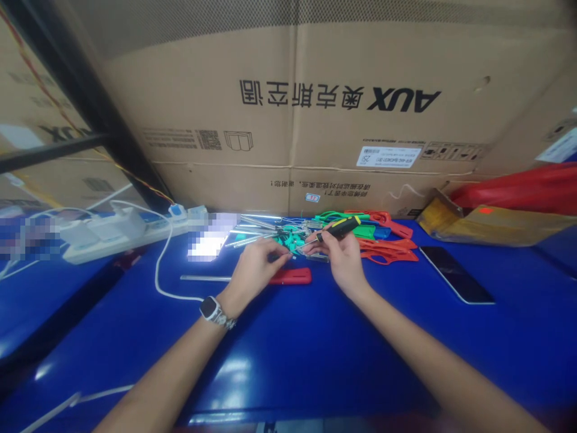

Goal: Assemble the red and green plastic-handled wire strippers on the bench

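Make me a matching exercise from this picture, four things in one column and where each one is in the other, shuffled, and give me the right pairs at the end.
Things
1. Black-and-yellow tool
2. Smartwatch
3. Phone
4. Red handle

Places
A. On the blue table, to the right of the orange pieces
B. In line with a metal rod, partly behind the left hand
C. Held in the right hand
D. Around the left wrist

Right pairs: 1-C, 2-D, 3-A, 4-B
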Tool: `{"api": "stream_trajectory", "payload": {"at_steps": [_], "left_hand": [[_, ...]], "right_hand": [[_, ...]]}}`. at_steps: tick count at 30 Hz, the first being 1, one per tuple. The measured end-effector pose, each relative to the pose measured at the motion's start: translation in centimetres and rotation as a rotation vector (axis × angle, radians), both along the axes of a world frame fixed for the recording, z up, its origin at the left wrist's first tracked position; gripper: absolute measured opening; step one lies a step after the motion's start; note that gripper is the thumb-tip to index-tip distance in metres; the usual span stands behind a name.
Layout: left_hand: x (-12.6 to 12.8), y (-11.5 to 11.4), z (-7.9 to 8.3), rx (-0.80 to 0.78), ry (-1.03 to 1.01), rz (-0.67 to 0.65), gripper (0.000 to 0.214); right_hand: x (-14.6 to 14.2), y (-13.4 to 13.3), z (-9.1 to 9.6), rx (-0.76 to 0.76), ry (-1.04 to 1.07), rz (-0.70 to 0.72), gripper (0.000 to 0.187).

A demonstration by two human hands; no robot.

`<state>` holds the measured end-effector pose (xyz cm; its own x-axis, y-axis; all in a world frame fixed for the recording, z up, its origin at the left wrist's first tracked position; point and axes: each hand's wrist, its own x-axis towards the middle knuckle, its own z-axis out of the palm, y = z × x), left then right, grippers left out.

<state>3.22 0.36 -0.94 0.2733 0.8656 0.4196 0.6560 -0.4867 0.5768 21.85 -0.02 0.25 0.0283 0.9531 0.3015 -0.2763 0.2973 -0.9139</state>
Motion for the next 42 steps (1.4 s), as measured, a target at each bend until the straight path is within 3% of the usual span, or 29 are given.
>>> {"api": "stream_trajectory", "payload": {"at_steps": [6,14,30,37,40,42], "left_hand": [[0.2,-0.3,0.0,0.044,0.05,-0.048,0.011],[0.7,-0.6,0.1,0.024,0.04,0.002,0.013],[1.0,-0.9,-0.1,0.062,0.053,-0.037,0.014],[2.2,-1.4,-0.4,0.005,0.061,-0.049,0.012],[2.4,-1.8,-0.4,-0.022,0.161,-0.081,0.039],[2.4,-1.8,-0.3,-0.069,0.221,-0.13,0.039]], "right_hand": [[0.1,-0.1,0.0,0.074,-0.106,-0.029,0.033],[0.2,-0.3,-0.1,0.137,-0.133,-0.072,0.024],[-0.1,-0.4,0.2,0.103,-0.127,-0.065,0.029],[0.7,-0.3,0.3,0.145,-0.207,-0.09,0.03],[1.2,-0.1,0.3,0.154,-0.251,-0.117,0.03],[1.5,-0.1,0.2,0.152,-0.287,-0.114,0.029]]}}
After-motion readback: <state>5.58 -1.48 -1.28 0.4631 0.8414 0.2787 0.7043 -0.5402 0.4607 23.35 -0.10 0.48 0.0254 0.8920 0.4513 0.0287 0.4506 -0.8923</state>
